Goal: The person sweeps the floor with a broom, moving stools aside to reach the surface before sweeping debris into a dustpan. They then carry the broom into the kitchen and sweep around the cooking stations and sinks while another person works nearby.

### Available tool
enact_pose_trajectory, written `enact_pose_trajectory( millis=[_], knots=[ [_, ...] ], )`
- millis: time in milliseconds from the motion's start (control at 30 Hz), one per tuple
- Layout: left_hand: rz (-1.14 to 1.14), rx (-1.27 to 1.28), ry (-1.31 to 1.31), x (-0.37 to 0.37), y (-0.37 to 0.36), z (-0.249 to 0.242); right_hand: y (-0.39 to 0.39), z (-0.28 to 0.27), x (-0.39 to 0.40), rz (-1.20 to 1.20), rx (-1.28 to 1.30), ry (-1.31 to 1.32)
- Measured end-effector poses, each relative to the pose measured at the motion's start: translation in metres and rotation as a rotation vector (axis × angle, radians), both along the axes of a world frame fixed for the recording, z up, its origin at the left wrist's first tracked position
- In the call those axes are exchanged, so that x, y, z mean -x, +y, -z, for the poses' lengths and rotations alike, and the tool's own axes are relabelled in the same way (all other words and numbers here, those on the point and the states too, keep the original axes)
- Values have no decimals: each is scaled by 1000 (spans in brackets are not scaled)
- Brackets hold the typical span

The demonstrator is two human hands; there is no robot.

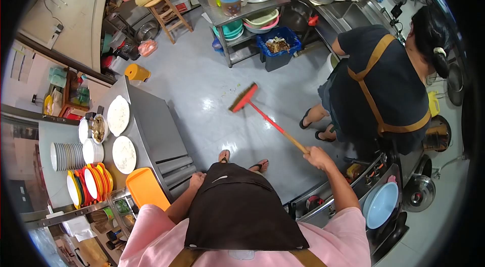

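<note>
My right hand [316, 158] is closed around the wooden end of a broom's handle. The broom [273, 123] slants away to the upper left, its red head [244, 98] and dark bristles down on the grey floor [202, 95]. Small green and pale scraps [232, 88] lie just beyond the bristles. Beside the steel counter [151, 130], my left hand [197, 180] is held low near my apron [237, 206], fingers curled. Whether anything is inside those fingers is hidden.
A co-worker [379, 85] in a dark top stands close on the right. A blue-lined waste bin [278, 47] stands by the steel rack [237, 14]. Stacked plates [68, 157] and an orange tray [146, 186] sit on the left counter. A yellow stool [137, 72] is on the floor.
</note>
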State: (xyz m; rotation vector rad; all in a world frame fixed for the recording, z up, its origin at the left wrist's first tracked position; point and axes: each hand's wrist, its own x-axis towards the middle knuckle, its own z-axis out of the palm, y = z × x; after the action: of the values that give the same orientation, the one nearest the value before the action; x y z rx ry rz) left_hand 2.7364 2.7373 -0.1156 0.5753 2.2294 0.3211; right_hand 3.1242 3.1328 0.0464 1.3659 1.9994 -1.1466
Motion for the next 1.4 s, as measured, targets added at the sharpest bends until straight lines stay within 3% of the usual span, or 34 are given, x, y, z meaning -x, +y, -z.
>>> enact_pose_trajectory(
  millis=[67,167,233,333,400,500,567,767,833,900,933,1100,1167,1200,1400],
  knots=[
    [18,27,-15,9,-6,13,-14,-10,5,47,3,-46],
    [107,8,-64,30,0,34,-25,71,28,43,45,-126],
    [130,-17,-107,38,6,38,-33,134,33,38,-68,-69],
    [39,-87,-202,49,28,45,-66,149,28,8,-247,-7],
    [-101,-176,-302,54,36,56,-77,126,40,19,-242,40],
    [-148,-243,-329,58,41,56,-95,8,57,107,-43,63],
    [-4,-216,-237,62,35,46,-101,-26,68,162,92,6],
    [178,0,-138,85,17,55,-156,79,99,560,350,-22],
    [268,26,-113,100,19,52,-182,71,99,655,327,41],
    [210,-60,-232,117,5,109,-214,49,88,795,335,98],
    [205,-38,-278,122,4,112,-228,37,81,860,360,127],
    [258,67,-361,132,37,72,-292,3,72,1054,361,200],
    [390,74,-342,143,43,83,-322,11,75,1125,365,233],
    [308,86,-446,147,52,92,-333,13,77,1170,344,230],
    [492,20,-442,148,126,83,-374,-2,91,1521,328,270]
  ],
)
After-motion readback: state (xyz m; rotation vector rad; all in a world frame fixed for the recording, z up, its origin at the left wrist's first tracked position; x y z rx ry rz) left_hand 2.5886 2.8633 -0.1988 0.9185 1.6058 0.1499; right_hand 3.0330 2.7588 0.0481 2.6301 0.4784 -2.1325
